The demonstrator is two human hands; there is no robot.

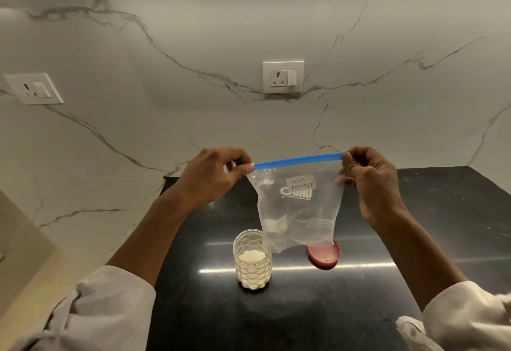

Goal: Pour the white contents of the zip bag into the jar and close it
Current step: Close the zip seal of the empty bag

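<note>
A clear zip bag [300, 207] with a blue zip strip and a "milk powder" label hangs above the black counter. My left hand [213, 176] pinches the strip's left end and my right hand [370, 182] pinches its right end, stretching the strip level. Only a little white powder clings inside the bag near its lower left. Below it stands a textured glass jar [252, 260], uncovered and holding white powder to well over half its height. The red lid [324, 255] lies on the counter to the jar's right, partly behind the bag's bottom.
The black counter [387, 281] runs to a marble wall at the back and on the left. A socket with a switch [283, 77] sits on the back wall and another socket [34, 88] on the left wall.
</note>
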